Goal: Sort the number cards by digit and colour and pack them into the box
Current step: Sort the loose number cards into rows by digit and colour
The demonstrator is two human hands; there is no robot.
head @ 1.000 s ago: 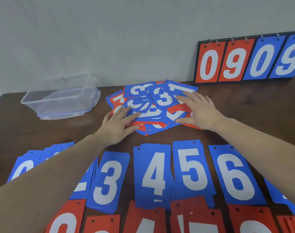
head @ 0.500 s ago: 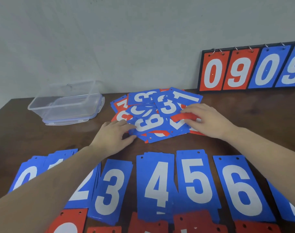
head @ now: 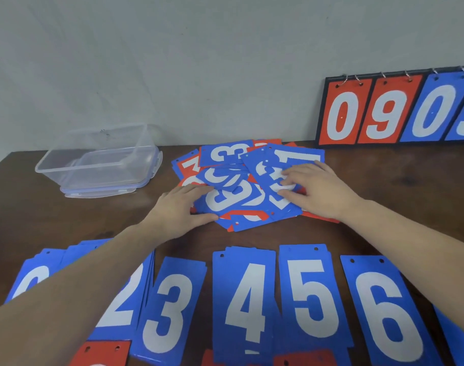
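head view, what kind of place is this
Probably a plain indoor room, not a workshop: a dark wooden table against a bare pale wall, with a flip scoreboard leaning on it.

Bare table (head: 384,186) flanks the card pile (head: 241,204) — box (head: 99,165) left.
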